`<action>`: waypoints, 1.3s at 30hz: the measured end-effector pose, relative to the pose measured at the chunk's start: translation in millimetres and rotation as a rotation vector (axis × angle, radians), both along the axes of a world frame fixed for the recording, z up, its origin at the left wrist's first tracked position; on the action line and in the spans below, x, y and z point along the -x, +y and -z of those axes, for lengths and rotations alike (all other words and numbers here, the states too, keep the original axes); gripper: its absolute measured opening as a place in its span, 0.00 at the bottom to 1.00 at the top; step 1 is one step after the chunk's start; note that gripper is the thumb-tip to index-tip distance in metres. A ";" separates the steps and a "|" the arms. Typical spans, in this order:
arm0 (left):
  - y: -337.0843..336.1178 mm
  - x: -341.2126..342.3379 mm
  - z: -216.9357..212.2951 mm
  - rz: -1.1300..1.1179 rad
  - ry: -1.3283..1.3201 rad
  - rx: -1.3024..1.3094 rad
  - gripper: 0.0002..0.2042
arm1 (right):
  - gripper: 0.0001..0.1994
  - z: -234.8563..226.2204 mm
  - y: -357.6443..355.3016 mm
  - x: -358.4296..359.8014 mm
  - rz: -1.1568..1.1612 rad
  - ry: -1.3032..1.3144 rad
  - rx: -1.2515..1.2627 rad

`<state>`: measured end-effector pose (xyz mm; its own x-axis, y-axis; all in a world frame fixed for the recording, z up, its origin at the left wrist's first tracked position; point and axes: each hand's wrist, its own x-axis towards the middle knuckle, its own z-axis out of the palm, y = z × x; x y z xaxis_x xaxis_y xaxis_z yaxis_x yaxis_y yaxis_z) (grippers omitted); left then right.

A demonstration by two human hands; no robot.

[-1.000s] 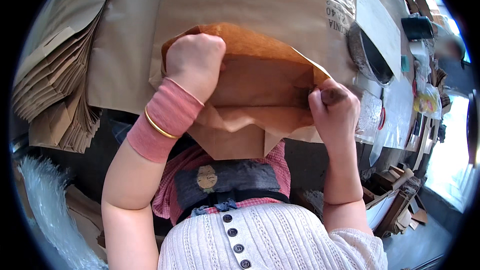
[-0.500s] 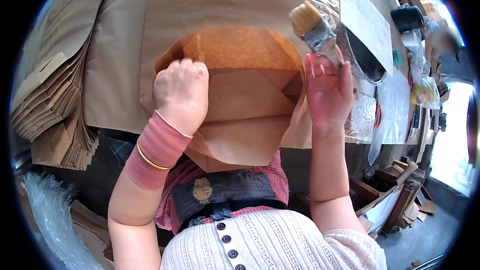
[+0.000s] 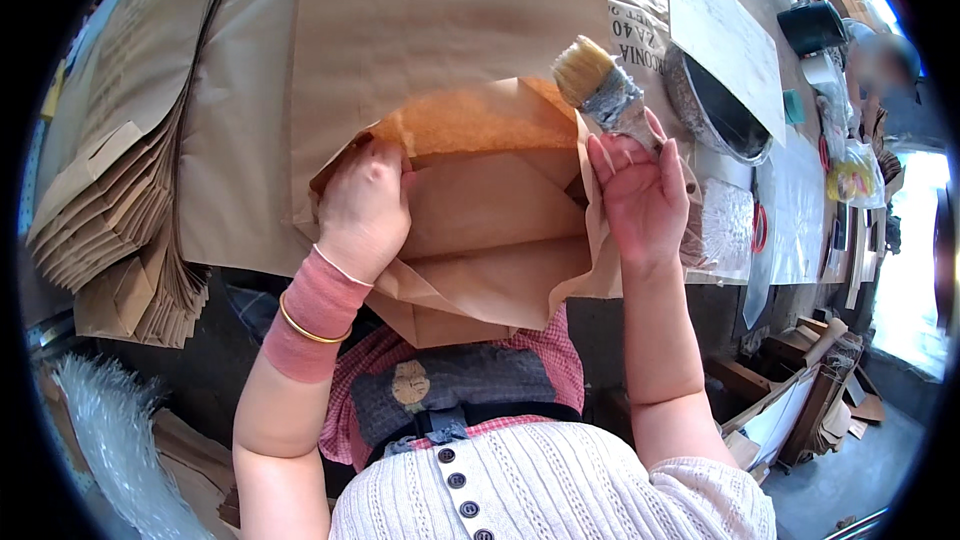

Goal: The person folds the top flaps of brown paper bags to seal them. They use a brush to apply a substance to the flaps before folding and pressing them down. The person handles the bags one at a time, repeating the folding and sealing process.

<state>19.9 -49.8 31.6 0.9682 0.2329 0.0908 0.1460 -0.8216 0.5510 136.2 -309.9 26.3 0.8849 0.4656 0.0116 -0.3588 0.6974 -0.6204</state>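
A large brown paper bag [image 3: 490,285] lies with its mouth open toward me, and a damp-looking orange band runs along the far inside edge. My left hand [image 3: 362,208] is closed on the left rim of the mouth, fingertips hidden by the paper. At the opposite rim, my right hand [image 3: 643,202] is turned palm up with curled fingers close against the paper. That hand holds a flat paintbrush [image 3: 612,95], its pale bristles pointing up and left above the bag. Part of the brush handle is hidden behind the fingers.
A stack of folded paper bags [image 3: 110,220] stands at the left table edge. To the right are a dark-lined basin [image 3: 715,105] under a white board [image 3: 725,35], red-handled scissors [image 3: 759,228] and a dark green container [image 3: 812,28]. Wooden pieces lie on the floor at lower right.
My left fist has lowered onto the bag's left rim and grips it. My right hand and the paintbrush have shifted left and slightly down, and the mouth's right side has bent inward.
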 end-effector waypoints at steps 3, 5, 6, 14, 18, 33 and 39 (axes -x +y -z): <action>-0.2 1.5 1.3 -0.018 -0.021 0.029 0.04 | 0.22 -7.5 -2.1 2.8 0.093 -0.015 0.052; -1.7 1.1 1.9 -0.010 -0.024 0.041 0.04 | 0.23 -6.0 -8.9 -6.9 0.101 -0.032 -0.090; -2.0 1.6 3.8 -0.004 -0.033 0.017 0.04 | 0.23 -2.6 -10.1 -13.8 0.099 -0.039 -0.167; -12.0 -0.2 6.0 -0.058 0.010 -0.028 0.04 | 0.24 25.2 34.0 14.6 -0.123 0.233 -0.307; -14.2 1.3 6.0 -0.088 -0.016 -0.112 0.04 | 0.24 1.0 4.7 -7.8 -0.135 0.073 -0.400; 17.3 44.9 -8.4 -0.193 -0.495 -0.112 0.26 | 0.25 49.4 44.7 -3.3 -0.291 0.282 -0.506; -8.2 39.0 43.6 -0.115 -0.022 -0.474 0.33 | 0.24 45.1 51.6 -3.1 -0.305 0.266 -0.453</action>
